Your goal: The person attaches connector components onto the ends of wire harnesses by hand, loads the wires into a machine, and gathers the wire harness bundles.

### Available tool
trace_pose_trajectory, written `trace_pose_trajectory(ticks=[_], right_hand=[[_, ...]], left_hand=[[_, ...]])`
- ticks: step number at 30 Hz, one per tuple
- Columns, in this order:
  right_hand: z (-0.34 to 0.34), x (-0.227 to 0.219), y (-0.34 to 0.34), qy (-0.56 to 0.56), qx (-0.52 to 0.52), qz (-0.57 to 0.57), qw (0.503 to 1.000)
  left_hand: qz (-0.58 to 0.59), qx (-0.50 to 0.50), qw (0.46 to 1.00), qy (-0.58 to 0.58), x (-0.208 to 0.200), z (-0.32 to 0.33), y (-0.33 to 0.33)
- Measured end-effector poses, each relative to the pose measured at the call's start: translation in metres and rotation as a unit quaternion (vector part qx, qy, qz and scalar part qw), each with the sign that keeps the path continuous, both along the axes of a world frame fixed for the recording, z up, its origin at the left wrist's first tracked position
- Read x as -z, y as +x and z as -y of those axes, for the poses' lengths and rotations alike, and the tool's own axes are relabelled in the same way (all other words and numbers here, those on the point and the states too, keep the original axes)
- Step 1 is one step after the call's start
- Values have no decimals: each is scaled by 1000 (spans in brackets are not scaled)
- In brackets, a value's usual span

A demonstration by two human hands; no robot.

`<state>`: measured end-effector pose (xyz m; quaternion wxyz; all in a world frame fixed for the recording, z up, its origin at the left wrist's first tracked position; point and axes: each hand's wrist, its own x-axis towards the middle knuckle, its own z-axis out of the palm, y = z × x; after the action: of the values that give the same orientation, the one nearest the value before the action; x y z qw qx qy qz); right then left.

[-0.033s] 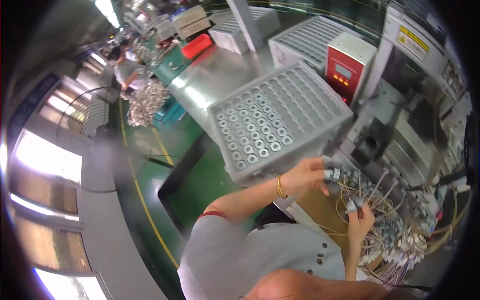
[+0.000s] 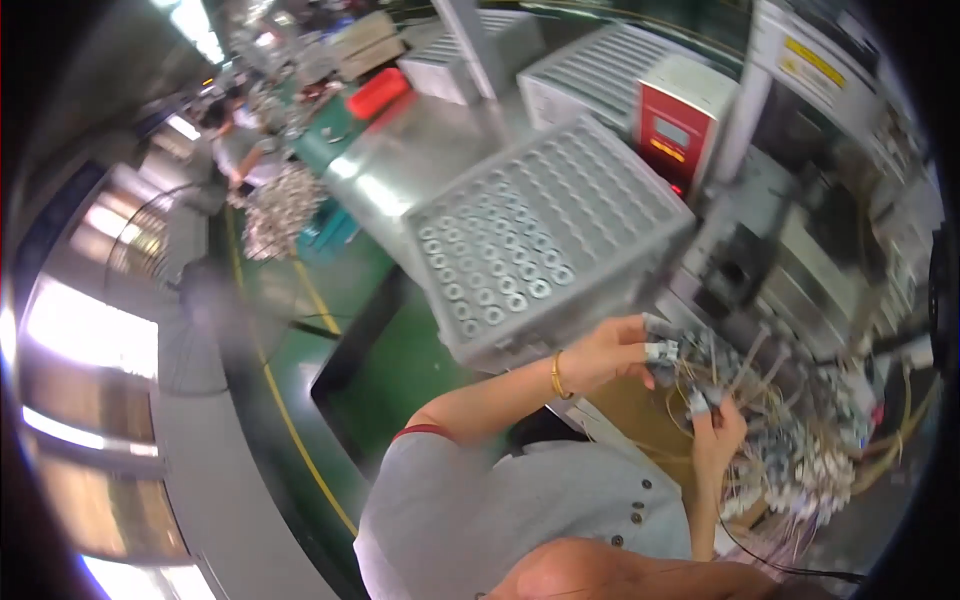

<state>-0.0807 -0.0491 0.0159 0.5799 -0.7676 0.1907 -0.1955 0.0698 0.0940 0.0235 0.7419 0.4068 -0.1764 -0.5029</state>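
My left hand (image 2: 603, 357), with a gold bracelet at the wrist, reaches over a bunch of thin wires (image 2: 742, 385). Pale grey coverings wrap its fingertips, and the fingers are bent together around something small and whitish that I cannot make out. To its right and nearer me is my right hand (image 2: 718, 437), its thumb and fingers pinched at the wires; a covered fingertip hides what lies between them. Beyond and right of the right hand spreads a tangled heap of wired parts with white connectors (image 2: 815, 485). A brown board (image 2: 655, 422) lies under the hands.
Beyond my left arm stands a grey tray (image 2: 640, 235), partly filled with rows of ring-shaped metal parts (image 2: 515, 285). A red-fronted control box (image 2: 675, 135) stands behind it, beside a machine (image 2: 810, 275). A red bin (image 2: 378, 93) sits farther back. Another person (image 2: 240, 155) works at far left.
The whole view has shifted slightly, so the tray and machine appear a little farther left. Both hands stay nearly in place at the wires.
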Motion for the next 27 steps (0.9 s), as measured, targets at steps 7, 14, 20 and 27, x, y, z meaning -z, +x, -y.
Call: trace_pose_trajectory(ticks=[7, 14, 20, 27], right_hand=[[2, -1, 6, 32, 10, 40, 999], [10, -3, 4, 94, 21, 48, 994], [13, 5, -1, 53, 30, 78, 995], [23, 3, -2, -46, 25, 66, 996]], left_hand=[[119, -23, 991, 65, 5, 16, -21], [114, -6, 992, 55, 14, 31, -26], [148, 2, 988, 34, 10, 30, -33], [235, 25, 971, 26, 6, 33, -33]])
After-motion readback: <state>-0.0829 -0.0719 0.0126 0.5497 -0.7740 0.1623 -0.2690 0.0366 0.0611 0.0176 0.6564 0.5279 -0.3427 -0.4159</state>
